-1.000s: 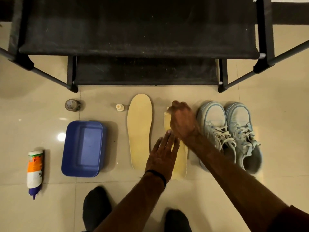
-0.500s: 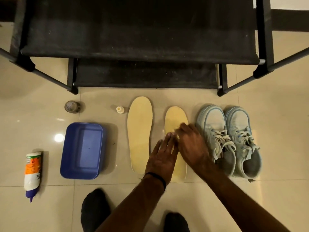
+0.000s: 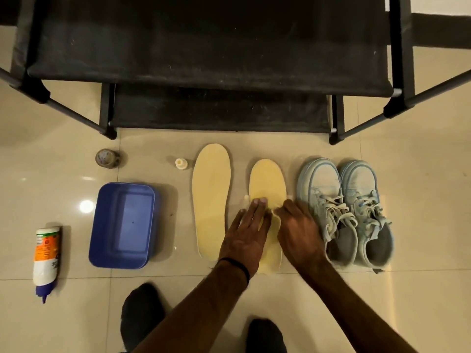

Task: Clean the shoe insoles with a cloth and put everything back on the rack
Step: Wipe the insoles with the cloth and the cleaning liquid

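Observation:
Two pale yellow insoles lie side by side on the tiled floor: the left insole (image 3: 211,200) bare, the right insole (image 3: 267,179) under both hands. My left hand (image 3: 244,235) presses flat on the right insole's middle with straight fingers. My right hand (image 3: 298,233) sits beside it with fingers curled on a pale cloth (image 3: 276,219), of which only an edge shows on the insole. A pair of light blue sneakers (image 3: 344,200) stands just right of my right hand. The black shoe rack (image 3: 204,59) stands behind them.
A blue plastic tub (image 3: 122,225) sits left of the insoles. A white and orange bottle (image 3: 46,256) lies at far left. A small round jar (image 3: 107,157) and a small white cap (image 3: 181,164) sit near the rack. My feet in black socks (image 3: 142,314) are below.
My right hand has drawn the cloth down the right insole from its toe end to its middle, uncovering the toe. My left hand stays pressed on the insole.

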